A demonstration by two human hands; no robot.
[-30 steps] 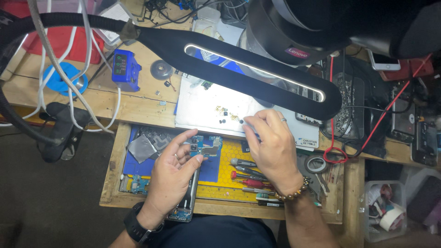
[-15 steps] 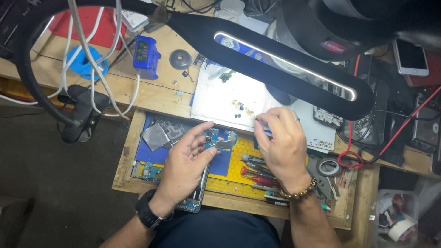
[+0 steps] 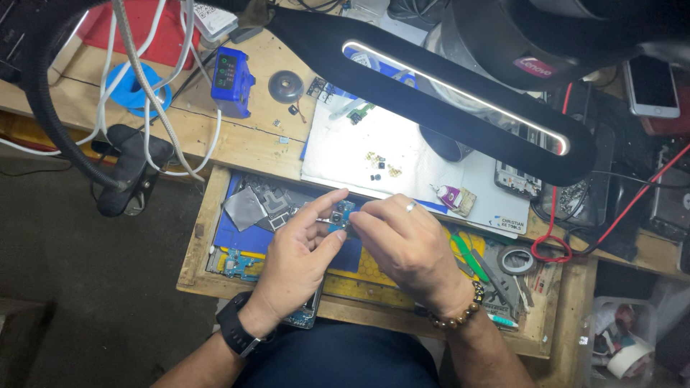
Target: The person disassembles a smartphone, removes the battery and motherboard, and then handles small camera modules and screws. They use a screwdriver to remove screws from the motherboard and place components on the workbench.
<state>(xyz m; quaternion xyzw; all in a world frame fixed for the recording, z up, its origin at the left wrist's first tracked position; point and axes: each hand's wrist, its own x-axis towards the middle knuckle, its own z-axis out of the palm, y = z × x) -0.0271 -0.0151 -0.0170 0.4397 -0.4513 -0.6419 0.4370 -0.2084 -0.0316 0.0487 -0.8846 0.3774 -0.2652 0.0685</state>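
Note:
My left hand (image 3: 300, 251) pinches a small blue-green circuit board (image 3: 341, 213) between thumb and fingers, over the open wooden drawer (image 3: 198, 230). My right hand (image 3: 410, 248), with a ring and a bead bracelet, meets it from the right; its fingertips touch the board's right edge. Whether it holds a small tool or part is hidden by the fingers. Below the hands lies a blue and yellow mat (image 3: 359, 262). A white work pad (image 3: 402, 162) with small loose parts sits just beyond, lit by the black bar lamp (image 3: 460, 93).
Another circuit board (image 3: 237, 264) and a metal shield (image 3: 244, 208) lie in the drawer's left part; green tweezers (image 3: 467, 255) and a tape roll (image 3: 516, 260) on its right. A blue box (image 3: 231, 72), white cables (image 3: 154, 93), a phone (image 3: 650, 86) and red wires (image 3: 575, 223) crowd the bench.
Both hands have come together over the drawer; the right hand moved from the white pad down to the board in the left hand. The camera view shifted.

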